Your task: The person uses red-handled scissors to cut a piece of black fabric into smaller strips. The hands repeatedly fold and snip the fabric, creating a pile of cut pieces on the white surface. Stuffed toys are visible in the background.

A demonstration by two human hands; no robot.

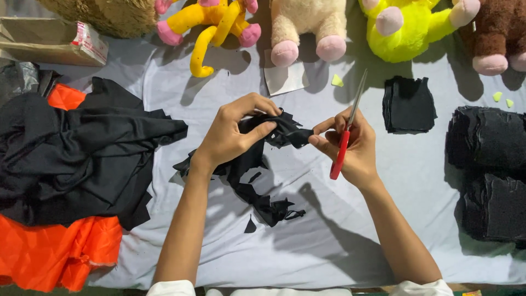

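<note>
My left hand [233, 134] pinches a ragged piece of black fabric [274, 131] at the middle of the view. My right hand [353, 145] grips red-handled scissors [346, 129], blades pointing up and away, while its thumb and forefinger also pinch the right end of the same black piece. Loose black offcuts [263, 200] trail below my hands on the pale grey cloth [307, 241] covering the surface.
A heap of black fabric [76, 153] over orange fabric [55, 252] lies at the left. Stacks of cut black squares [408, 104] [487, 170] sit at the right. Several plush toys [307, 27] line the far edge, beside a cardboard box [52, 41].
</note>
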